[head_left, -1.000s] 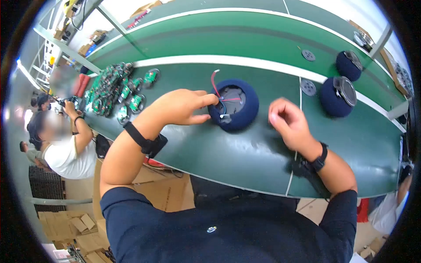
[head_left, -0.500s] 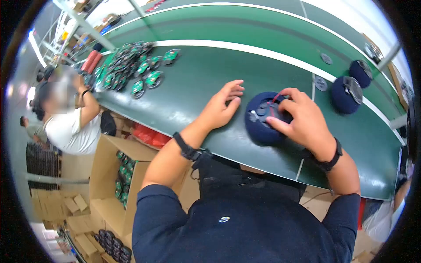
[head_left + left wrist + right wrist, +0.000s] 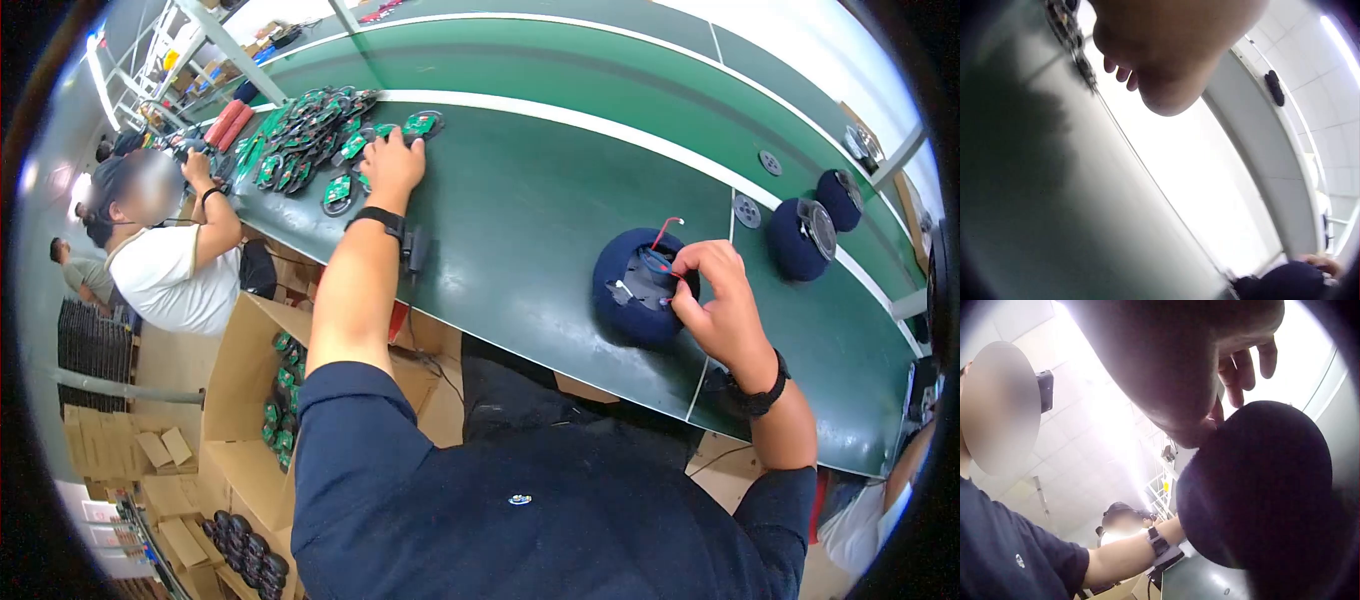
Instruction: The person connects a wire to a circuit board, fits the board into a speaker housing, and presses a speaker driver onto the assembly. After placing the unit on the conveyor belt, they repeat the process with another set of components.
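At the edge of a heap of green circuit boards (image 3: 300, 140), the left hand (image 3: 393, 170) reaches over a few loose boards, its fingers extended; whether they touch one is unclear. Above the table in the left wrist view, the same hand (image 3: 1169, 50) shows its fingertips pointing down. The right hand (image 3: 722, 305) pinches a thin red wire at the opening of a round navy fabric-covered housing (image 3: 618, 315). A free end of red wire (image 3: 661, 233) rises from that opening. In the right wrist view the housing (image 3: 1260, 487) appears dark below the right hand (image 3: 1179, 369).
Two more navy housings (image 3: 795, 240) and two grey discs (image 3: 746, 211) are at the right. An open cardboard box (image 3: 235, 395) holding boards stands below the table's left front edge. Another person (image 3: 165, 265) is at the far left; red rolls (image 3: 230, 125) lie behind the heap.
The left hand has left the housing and moved left to the boards. The right hand has come to the housing and now pinches wire. The housing sits farther right in the head view.
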Demonstrator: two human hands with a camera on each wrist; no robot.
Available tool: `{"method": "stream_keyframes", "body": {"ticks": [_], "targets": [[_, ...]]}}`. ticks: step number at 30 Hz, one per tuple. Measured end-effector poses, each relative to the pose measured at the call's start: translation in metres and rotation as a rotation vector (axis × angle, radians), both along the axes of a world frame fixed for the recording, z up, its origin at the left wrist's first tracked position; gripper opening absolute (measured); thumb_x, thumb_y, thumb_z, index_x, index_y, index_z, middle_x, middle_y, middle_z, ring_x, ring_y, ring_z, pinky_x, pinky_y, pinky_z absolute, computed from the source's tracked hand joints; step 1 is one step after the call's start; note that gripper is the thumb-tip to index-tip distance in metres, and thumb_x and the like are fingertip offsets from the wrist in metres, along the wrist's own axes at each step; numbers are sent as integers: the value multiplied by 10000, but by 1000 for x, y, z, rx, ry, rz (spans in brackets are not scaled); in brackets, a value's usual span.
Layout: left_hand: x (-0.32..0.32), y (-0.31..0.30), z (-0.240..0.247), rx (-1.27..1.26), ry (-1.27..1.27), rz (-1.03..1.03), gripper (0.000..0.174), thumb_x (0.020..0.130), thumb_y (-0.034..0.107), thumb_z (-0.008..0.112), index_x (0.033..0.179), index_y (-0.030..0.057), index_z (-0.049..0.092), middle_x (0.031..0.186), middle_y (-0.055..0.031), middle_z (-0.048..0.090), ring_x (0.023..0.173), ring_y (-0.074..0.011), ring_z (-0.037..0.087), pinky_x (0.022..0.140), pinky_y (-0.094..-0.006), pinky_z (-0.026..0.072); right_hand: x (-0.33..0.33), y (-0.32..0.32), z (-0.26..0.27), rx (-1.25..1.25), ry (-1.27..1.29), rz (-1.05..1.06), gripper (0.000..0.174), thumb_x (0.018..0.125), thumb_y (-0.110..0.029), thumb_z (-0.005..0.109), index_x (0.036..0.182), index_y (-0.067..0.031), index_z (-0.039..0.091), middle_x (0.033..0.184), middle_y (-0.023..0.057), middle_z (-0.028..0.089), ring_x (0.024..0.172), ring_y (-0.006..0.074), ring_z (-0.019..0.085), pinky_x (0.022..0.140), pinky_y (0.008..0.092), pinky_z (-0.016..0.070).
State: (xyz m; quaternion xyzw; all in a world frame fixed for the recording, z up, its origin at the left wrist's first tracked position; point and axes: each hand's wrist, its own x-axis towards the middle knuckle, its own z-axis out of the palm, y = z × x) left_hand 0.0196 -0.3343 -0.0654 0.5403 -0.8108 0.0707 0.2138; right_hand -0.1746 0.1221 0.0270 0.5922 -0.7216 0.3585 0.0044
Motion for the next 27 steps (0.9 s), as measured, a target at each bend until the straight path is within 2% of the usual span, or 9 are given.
{"method": "stream_keyframes", "body": {"ticks": [1, 5, 8, 12, 15, 17, 20, 23, 27], "targets": [[-1, -2, 9, 180, -122, 16, 593, 929, 509, 544, 1388, 136, 512, 1389, -191, 541, 1354, -398, 407, 1058, -617, 302, 0, 2, 0, 45, -13, -11, 161, 747, -68, 673, 900, -66, 623, 935, 86, 640, 941, 275, 590, 869, 382, 422], [-8, -2, 4, 71, -105, 0, 530, 895, 510, 625, 1275, 144, 573, 1265, -182, 615, 1257, -380, 514, 1004, -588, 335, 1, 4, -2, -12, -146, -44, 183, 777, -84, 669, 955, -59, 635, 845, 78, 646, 781, 240, 602, 774, 362, 441], [-12, 16, 15, 70, 76, -119, 412, 873, 394, 656, 1182, 129, 598, 1227, -144, 641, 1251, -328, 529, 1013, -535, 350, -3, 7, -4, 84, -549, -75, 195, 801, -76, 668, 990, -44, 632, 797, 24, 640, 661, 108, 560, 612, 275, 447], [-7, 51, 4, 259, 355, -416, 395, 863, 282, 660, 1200, 91, 578, 1208, -157, 644, 1177, -320, 580, 1000, -473, 408, -3, 6, -1, 93, -855, -44, 195, 821, -55, 667, 1011, -32, 634, 772, -6, 624, 666, 47, 523, 602, 234, 440], [2, 109, 6, 385, 510, -638, 402, 852, 147, 649, 1226, 42, 547, 1182, -165, 640, 1125, -303, 605, 994, -392, 450, -5, 3, 14, 273, -822, -39, 148, 834, -98, 666, 967, -33, 676, 742, 55, 663, 631, 142, 610, 607, 303, 495], [7, 143, 11, 477, 508, -682, 406, 851, 110, 640, 1235, 30, 539, 1188, -162, 633, 1152, -290, 595, 1016, -369, 439, -7, 0, 13, 216, 28, 106, 110, 841, -115, 693, 898, -23, 710, 732, 95, 662, 675, 237, 644, 622, 347, 501], [11, 174, 14, 517, 456, -718, 446, 849, 125, 663, 1269, 40, 538, 1233, -185, 614, 1201, -333, 572, 1042, -405, 423, 1, -10, 30, 402, 140, 104, 128, 812, -169, 711, 822, -41, 716, 775, 138, 658, 723, 336, 632, 649, 414, 507], [11, 168, -7, 162, 322, -686, 473, 876, 199, 688, 1292, 23, 548, 1345, -193, 560, 1299, -346, 501, 1093, -412, 378, -7, -12, 31, 377, 112, 252, 151, 810, -184, 738, 840, -39, 712, 761, 125, 648, 743, 326, 627, 649, 402, 494], [8, 162, -13, 151, 209, -621, 501, 884, 314, 704, 1273, 23, 581, 1384, -207, 535, 1337, -374, 450, 1128, -451, 326, -26, -7, 36, 397, -70, 403, 193, 827, -238, 739, 875, -53, 710, 865, 145, 669, 796, 361, 633, 712, 418, 512]]}}
